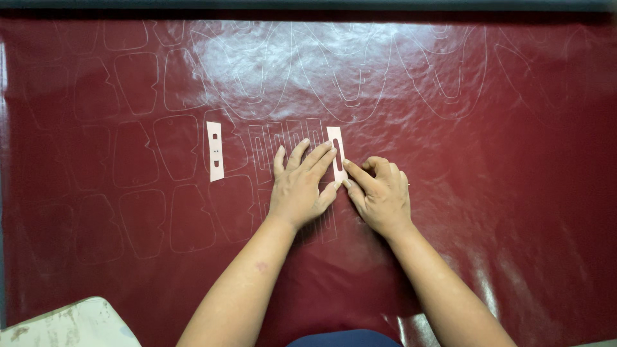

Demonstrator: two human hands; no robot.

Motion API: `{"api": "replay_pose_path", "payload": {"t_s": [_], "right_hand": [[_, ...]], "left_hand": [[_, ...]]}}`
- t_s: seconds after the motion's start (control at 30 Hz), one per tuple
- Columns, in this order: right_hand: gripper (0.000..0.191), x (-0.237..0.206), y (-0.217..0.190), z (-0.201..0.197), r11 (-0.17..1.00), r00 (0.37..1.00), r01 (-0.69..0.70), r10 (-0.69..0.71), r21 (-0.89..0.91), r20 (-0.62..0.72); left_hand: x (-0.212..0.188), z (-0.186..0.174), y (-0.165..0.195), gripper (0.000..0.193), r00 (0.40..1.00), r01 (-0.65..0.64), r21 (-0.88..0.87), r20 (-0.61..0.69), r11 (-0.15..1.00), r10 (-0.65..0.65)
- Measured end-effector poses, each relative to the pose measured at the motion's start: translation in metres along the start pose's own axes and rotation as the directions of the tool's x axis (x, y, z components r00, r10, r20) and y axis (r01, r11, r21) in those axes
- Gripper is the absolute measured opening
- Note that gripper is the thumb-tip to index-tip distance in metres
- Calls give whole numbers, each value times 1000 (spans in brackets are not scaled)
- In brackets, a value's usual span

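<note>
A glossy dark red sheet point(514, 193), marked with faint outlined shapes, fills the view. At centre, the left hand point(299, 186) lies flat, fingers spread, tips pressing a pale slotted template strip point(336, 151) at its one o'clock. The right hand point(382, 196), fingers curled, forefinger extended, touches the strip's lower end. A second pale strip point(215, 151) lies at nine o'clock, apart.

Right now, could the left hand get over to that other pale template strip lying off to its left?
Probably yes. The left hand rests flat beside the slotted template, and only bare red sheet lies between it and the other pale strip; nothing blocks a short sideways reach.
</note>
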State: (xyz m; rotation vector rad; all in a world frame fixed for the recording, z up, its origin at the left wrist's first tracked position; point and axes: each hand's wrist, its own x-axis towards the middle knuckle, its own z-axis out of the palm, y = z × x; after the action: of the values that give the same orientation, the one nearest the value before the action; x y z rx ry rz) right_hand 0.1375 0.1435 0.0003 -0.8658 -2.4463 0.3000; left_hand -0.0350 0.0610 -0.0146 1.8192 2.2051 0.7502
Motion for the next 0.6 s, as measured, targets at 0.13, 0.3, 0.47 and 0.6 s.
{"api": "replay_pose_path", "payload": {"t_s": [0.13,0.3,0.47,0.6], "right_hand": [[34,1,0,0,1000,1000,-1,1,-3,1],[34,2,-1,0,1000,1000,-8,8,-7,7],[34,2,-1,1,1000,1000,-3,3,-8,0],[34,2,-1,2,1000,1000,-9,9,-9,8]], "left_hand": [[0,0,0,65,1000,-4,14,4,1000,4],[1,1,-1,65,1000,-6,29,9,1000,6],[1,2,-1,65,1000,-4,36,5,999,4],[2,1,0,65,1000,2,43,14,999,-3]]}}
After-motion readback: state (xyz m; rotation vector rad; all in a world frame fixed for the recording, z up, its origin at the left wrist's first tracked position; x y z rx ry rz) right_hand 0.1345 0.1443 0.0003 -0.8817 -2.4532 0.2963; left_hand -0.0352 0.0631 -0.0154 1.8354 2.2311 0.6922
